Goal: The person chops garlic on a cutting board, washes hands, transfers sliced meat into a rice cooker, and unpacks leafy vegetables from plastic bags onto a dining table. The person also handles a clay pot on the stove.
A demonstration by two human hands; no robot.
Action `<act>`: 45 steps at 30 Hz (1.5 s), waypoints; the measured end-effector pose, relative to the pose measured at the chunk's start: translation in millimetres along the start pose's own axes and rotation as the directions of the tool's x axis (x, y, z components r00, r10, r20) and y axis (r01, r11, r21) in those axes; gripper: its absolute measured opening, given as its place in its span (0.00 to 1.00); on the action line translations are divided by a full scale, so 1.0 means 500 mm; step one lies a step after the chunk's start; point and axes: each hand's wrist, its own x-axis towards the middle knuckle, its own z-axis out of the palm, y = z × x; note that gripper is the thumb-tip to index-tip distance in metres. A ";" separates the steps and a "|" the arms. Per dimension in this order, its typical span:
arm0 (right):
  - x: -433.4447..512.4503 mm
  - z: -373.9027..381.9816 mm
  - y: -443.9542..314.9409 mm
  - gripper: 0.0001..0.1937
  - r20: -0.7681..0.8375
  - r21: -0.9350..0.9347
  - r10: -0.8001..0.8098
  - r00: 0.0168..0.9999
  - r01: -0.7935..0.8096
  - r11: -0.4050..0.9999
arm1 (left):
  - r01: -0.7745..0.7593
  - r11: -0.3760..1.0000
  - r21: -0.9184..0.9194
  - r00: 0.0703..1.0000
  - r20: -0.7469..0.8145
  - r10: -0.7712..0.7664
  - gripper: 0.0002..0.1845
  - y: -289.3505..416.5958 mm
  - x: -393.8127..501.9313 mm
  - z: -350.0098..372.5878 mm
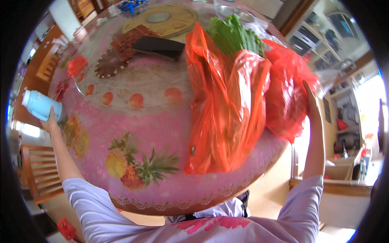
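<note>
At the left edge of the round table, my left hand point(50, 121) is closed around the lower part of a light blue bottle point(41, 104), which is tilted. On the right, my right hand point(310, 97) lies against the side of a full red plastic bag point(287, 91); its fingers are partly hidden, so a grip cannot be made out. Beside that bag, an orange-red plastic bag point(225, 121) lies on the table with green leafy vegetables point(237, 38) sticking out of its top.
A black phone-like slab point(159, 46) rests partly on a brown woven mat point(130, 41), near a dark round mat point(109, 63). The table cover point(158, 127) bears fruit prints. A glass bowl point(234, 13) stands at the back, a pink cup point(80, 34) at back left. A wooden chair point(42, 173) is at left.
</note>
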 end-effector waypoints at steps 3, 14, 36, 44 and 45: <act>-0.078 0.004 -0.049 0.27 -0.108 0.023 -0.077 0.991 0.080 0.996 | 0.102 0.993 0.058 0.993 -0.061 -0.098 0.45 0.000 -0.014 0.024; -0.246 0.099 -0.095 0.11 -0.022 -0.589 -0.735 0.677 0.585 0.557 | 0.074 0.984 -0.164 0.869 0.495 0.017 0.30 0.338 -0.373 -0.076; -0.493 0.344 0.037 0.42 0.859 0.048 -0.210 0.468 0.334 0.941 | 0.140 0.950 -0.277 0.132 0.957 0.260 0.38 0.621 -0.872 0.148; -0.512 0.320 -0.008 0.24 0.907 0.130 -0.369 0.204 0.698 0.704 | -0.213 0.958 -0.191 0.351 0.900 0.257 0.40 0.571 -0.664 -0.075; -0.504 0.302 -0.010 0.21 0.898 0.126 -0.382 0.217 0.705 0.698 | -0.527 0.814 -0.244 0.340 0.818 0.465 0.42 0.535 -0.620 -0.101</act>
